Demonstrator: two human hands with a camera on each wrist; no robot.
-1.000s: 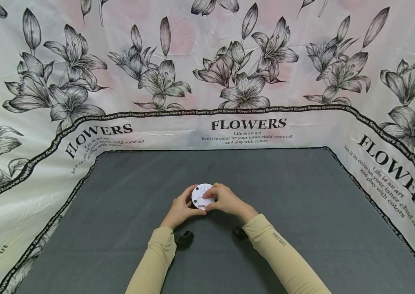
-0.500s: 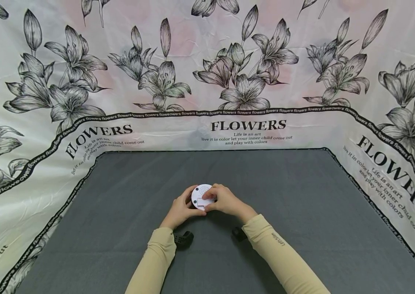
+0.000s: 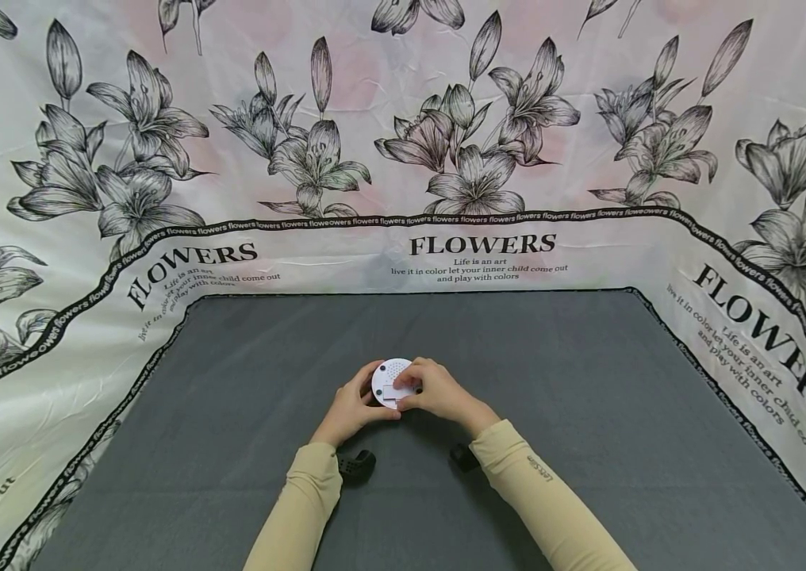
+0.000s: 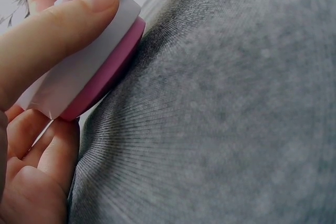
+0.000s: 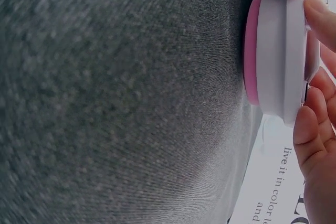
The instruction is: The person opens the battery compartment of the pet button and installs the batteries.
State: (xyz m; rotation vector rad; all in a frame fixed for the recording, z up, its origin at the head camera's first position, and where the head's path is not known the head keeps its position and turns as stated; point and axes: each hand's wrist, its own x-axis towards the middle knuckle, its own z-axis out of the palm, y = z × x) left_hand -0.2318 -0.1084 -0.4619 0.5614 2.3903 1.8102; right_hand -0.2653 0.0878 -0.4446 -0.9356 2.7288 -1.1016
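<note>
A small round white device (image 3: 390, 371) with a perforated back lies pink face down on the grey cloth in the head view. Its pink underside (image 5: 252, 51) shows in the right wrist view. My left hand (image 3: 355, 406) holds the device by its rim, the thumb (image 4: 84, 17) along the near side and the other fingers around the far side. Over the back, my right hand (image 3: 439, 390) has its thumb and curled fingers at a rectangular battery cover (image 3: 390, 392), pinching it. These fingers hide the device's right part.
Grey cloth (image 3: 267, 357) spreads around both hands. Behind it and at the sides rises a white flower-print sheet (image 3: 346, 262). Black wrist-worn pieces (image 3: 356, 466) sit under both wrists, close over the cloth.
</note>
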